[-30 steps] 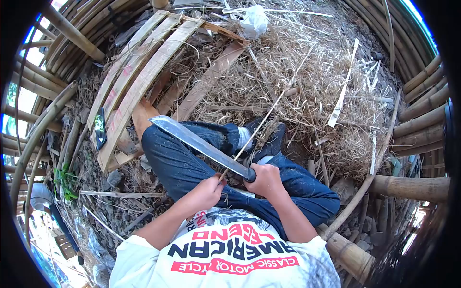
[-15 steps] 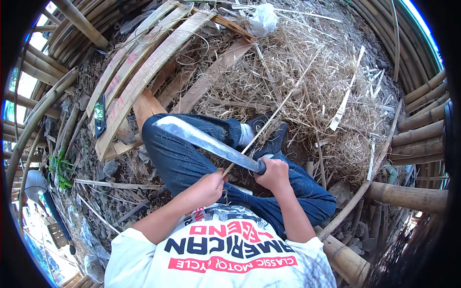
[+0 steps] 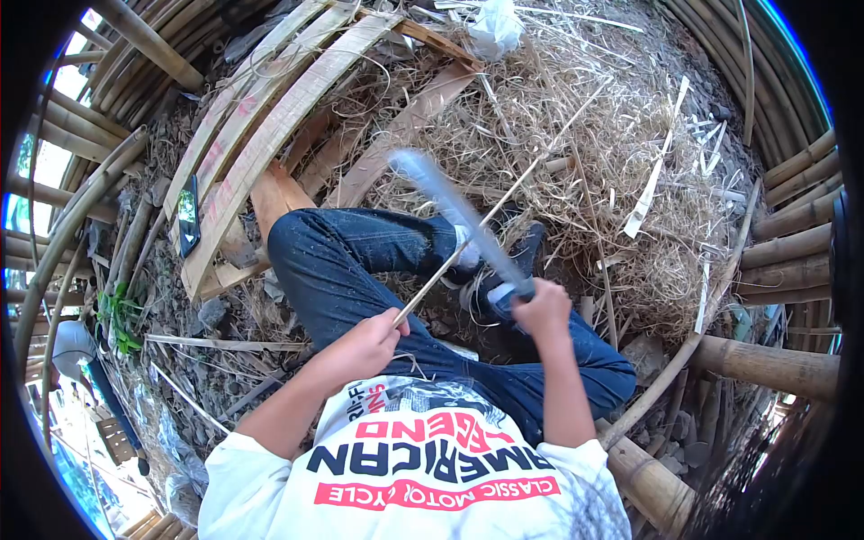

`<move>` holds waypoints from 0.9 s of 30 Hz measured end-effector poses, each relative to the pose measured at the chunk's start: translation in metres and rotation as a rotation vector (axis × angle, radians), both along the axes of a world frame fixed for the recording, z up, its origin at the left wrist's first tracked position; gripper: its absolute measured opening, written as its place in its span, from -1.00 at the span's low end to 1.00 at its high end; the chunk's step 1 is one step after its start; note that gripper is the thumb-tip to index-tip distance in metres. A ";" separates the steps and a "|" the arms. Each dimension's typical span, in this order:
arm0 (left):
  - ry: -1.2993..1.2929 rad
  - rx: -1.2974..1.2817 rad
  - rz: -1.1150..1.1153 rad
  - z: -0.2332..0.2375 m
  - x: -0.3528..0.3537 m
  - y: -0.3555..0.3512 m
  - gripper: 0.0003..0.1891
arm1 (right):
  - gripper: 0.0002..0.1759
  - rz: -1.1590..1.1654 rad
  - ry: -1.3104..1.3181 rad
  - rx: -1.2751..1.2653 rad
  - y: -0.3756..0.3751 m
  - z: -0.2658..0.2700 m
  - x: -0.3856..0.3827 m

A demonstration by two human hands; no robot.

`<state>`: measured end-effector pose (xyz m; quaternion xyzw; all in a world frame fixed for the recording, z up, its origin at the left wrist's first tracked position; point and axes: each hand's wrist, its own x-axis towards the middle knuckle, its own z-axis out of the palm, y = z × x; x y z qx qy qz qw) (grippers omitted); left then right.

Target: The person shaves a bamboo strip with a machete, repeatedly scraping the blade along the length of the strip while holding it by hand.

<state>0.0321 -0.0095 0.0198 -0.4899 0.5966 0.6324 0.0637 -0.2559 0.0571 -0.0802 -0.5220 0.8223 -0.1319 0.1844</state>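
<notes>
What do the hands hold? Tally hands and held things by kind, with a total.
Hands: 2, left hand, right hand
Machete: 1
Strip: 1
Total: 4

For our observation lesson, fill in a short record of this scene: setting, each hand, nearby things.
Setting: person seated on the ground amid bamboo shavings
Left hand: grip closed on a thin bamboo strip
Right hand: grip closed on a machete, blade blurred, crossing above the strip
Nearby: phone resting on curved bamboo slats
</notes>
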 end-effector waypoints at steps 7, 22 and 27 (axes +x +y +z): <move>0.023 -0.030 -0.001 -0.014 -0.015 0.003 -0.88 | -0.74 -0.064 0.000 0.050 -0.002 0.020 -0.008; -0.001 -0.145 -0.014 -0.011 -0.020 0.013 -0.85 | -0.72 -0.060 -0.050 -0.023 -0.036 -0.009 -0.014; 0.076 -0.172 -0.032 -0.020 -0.024 0.012 -0.87 | -0.71 -0.041 -0.021 -0.053 -0.030 -0.004 -0.004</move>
